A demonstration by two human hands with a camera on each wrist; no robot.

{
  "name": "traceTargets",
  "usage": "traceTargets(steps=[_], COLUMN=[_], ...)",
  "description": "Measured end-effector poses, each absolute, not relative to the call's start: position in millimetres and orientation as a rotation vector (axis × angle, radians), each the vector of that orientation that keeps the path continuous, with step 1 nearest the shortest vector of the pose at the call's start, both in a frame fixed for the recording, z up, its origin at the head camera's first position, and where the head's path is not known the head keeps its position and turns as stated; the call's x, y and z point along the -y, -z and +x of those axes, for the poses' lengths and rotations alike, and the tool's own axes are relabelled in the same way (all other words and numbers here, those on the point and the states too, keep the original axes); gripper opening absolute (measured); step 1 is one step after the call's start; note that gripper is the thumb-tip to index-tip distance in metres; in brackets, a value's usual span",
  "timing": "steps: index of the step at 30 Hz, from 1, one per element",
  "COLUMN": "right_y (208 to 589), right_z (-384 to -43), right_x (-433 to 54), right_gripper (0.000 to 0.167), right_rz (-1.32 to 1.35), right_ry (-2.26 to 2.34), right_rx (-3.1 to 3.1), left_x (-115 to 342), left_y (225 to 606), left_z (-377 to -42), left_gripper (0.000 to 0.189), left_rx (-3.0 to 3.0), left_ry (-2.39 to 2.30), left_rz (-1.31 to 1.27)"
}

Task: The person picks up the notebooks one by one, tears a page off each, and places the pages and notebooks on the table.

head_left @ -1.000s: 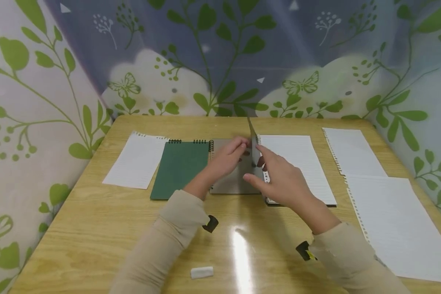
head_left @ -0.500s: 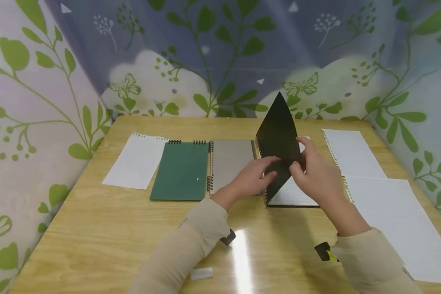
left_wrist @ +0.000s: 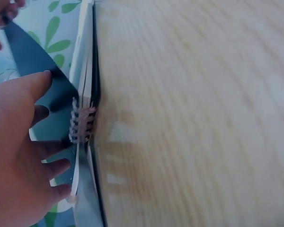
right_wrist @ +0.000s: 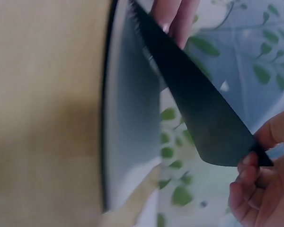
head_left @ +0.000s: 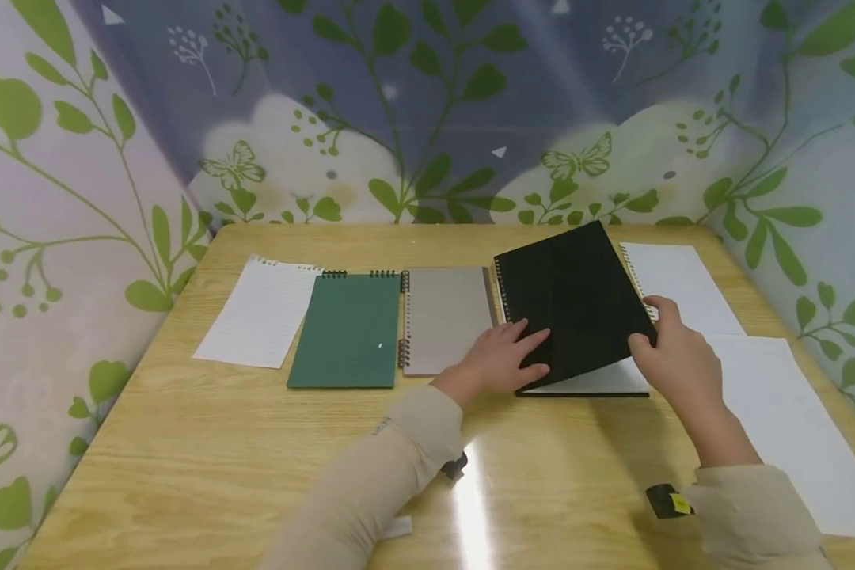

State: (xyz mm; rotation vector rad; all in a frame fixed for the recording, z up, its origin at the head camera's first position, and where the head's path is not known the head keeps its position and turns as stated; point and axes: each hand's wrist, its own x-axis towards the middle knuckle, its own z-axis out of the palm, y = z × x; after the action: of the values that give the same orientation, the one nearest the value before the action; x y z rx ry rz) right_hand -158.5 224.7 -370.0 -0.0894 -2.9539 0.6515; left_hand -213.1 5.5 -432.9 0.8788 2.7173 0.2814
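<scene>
A spiral notebook with a black cover [head_left: 570, 297] lies on the right half of the table, its cover partly lifted over white lined pages [head_left: 598, 378]. My right hand [head_left: 684, 356] pinches the free right edge of that cover between thumb and fingers; the right wrist view shows the cover [right_wrist: 199, 109] slanting up from the pages. Near the spiral side, my left hand [head_left: 499, 356] rests on the cover's lower left with fingers spread. In the left wrist view those fingers lie by the coil binding [left_wrist: 81, 120].
Left of the black notebook lie a grey-brown notebook [head_left: 445, 321], a green notebook [head_left: 345, 328] and a torn lined sheet [head_left: 256, 313]. Two torn sheets, a far one [head_left: 684, 285] and a near one [head_left: 791, 427], lie at right. A small white piece [head_left: 399, 526] sits near the front.
The black cover has swung from upright at the spiral over to the right, down across the lined pages. My right hand moved right with its edge; my left hand came onto the cover.
</scene>
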Motion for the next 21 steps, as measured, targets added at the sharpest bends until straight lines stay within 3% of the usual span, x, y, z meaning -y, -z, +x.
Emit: traceTargets(steps=[12,21], right_y=[420.4,434.2], right_z=[-158.6,-156.0], right_x=[-253.0,-252.7], right_gripper=[0.053,0.054], right_rz=[-0.082,-0.046], right_ry=[-0.488,-0.536], right_rx=[3.354,3.336], left_x=[-16.5,-23.0], left_y=[449.8,451.7], left_z=[-207.4,-202.5], left_gripper=[0.057,0.057], left_rx=[-2.762,-2.767], left_ry=[-0.084,-0.129], left_rz=[0.797,0.783])
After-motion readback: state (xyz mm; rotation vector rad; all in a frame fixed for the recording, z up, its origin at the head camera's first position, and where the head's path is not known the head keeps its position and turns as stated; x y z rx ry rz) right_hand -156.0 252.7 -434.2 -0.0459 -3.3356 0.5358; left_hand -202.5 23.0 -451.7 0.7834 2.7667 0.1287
